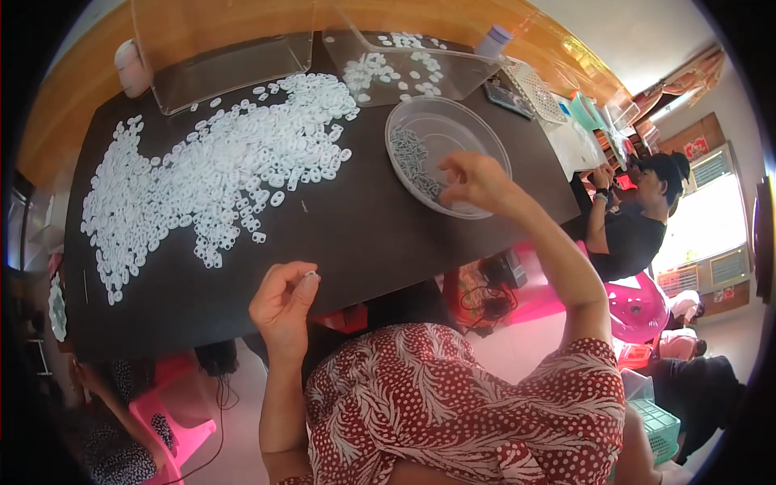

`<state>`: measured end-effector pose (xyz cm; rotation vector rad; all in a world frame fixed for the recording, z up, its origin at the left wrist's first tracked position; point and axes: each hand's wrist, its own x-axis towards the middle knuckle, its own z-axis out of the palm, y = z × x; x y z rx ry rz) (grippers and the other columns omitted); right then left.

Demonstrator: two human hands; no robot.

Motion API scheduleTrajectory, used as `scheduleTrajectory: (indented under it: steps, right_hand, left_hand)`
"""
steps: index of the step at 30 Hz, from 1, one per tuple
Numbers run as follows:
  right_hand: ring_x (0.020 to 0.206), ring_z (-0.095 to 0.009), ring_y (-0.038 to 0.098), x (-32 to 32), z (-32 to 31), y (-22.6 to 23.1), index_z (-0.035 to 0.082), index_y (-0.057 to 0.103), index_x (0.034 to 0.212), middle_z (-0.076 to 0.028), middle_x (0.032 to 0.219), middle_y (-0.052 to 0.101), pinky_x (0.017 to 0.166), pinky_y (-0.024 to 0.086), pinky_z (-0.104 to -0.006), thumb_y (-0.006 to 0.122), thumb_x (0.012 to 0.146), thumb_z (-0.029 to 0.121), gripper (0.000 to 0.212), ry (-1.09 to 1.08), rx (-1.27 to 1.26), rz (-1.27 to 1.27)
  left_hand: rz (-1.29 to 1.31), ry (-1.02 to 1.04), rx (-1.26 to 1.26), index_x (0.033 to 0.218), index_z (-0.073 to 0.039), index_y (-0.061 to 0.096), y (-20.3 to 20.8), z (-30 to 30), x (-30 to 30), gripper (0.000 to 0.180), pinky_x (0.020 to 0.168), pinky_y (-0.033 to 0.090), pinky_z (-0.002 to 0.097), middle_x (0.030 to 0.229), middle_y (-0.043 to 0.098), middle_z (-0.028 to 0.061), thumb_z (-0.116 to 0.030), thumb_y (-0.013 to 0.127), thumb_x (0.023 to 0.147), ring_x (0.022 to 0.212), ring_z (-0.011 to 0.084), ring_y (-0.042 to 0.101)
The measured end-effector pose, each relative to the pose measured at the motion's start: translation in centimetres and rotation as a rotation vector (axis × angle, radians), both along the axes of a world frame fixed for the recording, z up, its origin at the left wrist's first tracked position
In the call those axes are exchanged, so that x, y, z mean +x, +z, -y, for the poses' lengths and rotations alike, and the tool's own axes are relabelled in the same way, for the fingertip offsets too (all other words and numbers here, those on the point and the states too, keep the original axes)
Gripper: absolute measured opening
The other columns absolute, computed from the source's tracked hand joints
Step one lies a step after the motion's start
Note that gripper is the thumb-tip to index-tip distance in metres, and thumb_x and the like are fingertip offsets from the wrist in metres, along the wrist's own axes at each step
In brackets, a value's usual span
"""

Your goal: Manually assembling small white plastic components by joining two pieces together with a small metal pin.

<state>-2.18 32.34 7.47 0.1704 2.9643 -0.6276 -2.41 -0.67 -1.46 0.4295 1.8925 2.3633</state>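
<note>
- White pieces [259, 153]: a broad heap of small rounded parts with holes, on the dark table [356, 242], beyond the left hand and spreading to its left.
- Left hand [284, 303]: raised at the near table edge; thumb and forefinger pinched together on a small pale piece [311, 274] (mostly covered by the fingertips, so its form is not confirmed).
- Loose grey piece [305, 206]: alone on the table, straight beyond the left-hand pinch.
- Grey pieces [408, 153]: a pile of thin, short parts in the round clear basin [457, 133], lying left of the right hand and reaching farther away than its fingertips. The pile's long axis follows the basin's left wall, from far left to near right; its near end is just beside those fingertips. The right hand is clearly the nearer one.
- Right hand [477, 182]: over the basin's near part, fingers bent and pointing left; contact, finger gap and any hold cannot be determined.
</note>
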Motion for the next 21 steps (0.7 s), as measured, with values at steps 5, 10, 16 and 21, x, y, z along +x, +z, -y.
scheduleTrajectory:
  steps: [5, 10, 16, 21]
  right_hand:
    - [0.089, -0.034, 0.057, -0.3, 0.9, -2.6, 0.009, 0.057, 0.109, -0.014, 0.095, 0.059, 0.076, 0.047, -0.0404, 0.073, 0.067, 0.016, 0.045, 0.126, 0.11, -0.187]
    - [0.086, -0.032, 0.059, -1.6, 0.4, -4.0, 0.011, 0.056, 0.111, -0.014, 0.1, 0.055, 0.074, 0.048, -0.0408, 0.065, 0.073, 0.008, 0.039, 0.206, 0.161, -0.242]
    - [0.083, -0.034, 0.057, -2.1, 0.3, -4.9, 0.009, 0.058, 0.102, -0.014, 0.093, 0.054, 0.071, 0.047, -0.0421, 0.058, 0.075, 0.002, 0.028, 0.236, 0.198, -0.347]
    - [0.08, -0.038, 0.055, -2.5, 0.3, -4.8, 0.005, 0.059, 0.092, -0.019, 0.087, 0.053, 0.07, 0.045, -0.0444, 0.056, 0.071, 0.001, 0.022, 0.222, 0.14, -0.362]
  left_hand:
    - [-0.022, 0.021, -0.003, 0.092, 0.002, 0.063, 0.0, -0.3, 0.0, 0.01, 0.062, 0.039, 0.018, 0.077, 0.055, 0.0006, 0.001, 0.064, 0.082, 0.068, 0.0064, 0.05]
    - [0.04, 0.019, 0.024, 0.089, 0.003, 0.064, 0.4, -0.4, 0.2, 0.009, 0.064, 0.039, 0.0179, 0.08, 0.054, -0.0004, 0.002, 0.065, 0.08, 0.071, 0.006, 0.048]
    - [-0.003, 0.031, 0.001, 0.092, 0.002, 0.063, -0.1, -0.3, 0.2, 0.011, 0.062, 0.039, 0.0176, 0.077, 0.055, 0.0, 0.001, 0.065, 0.081, 0.068, 0.0058, 0.049]
    - [-0.012, 0.034, 0.035, 0.092, 0.003, 0.063, 0.4, -0.4, 0.1, 0.011, 0.063, 0.039, 0.0175, 0.078, 0.056, -0.0001, 0.0, 0.065, 0.081, 0.069, 0.006, 0.049]
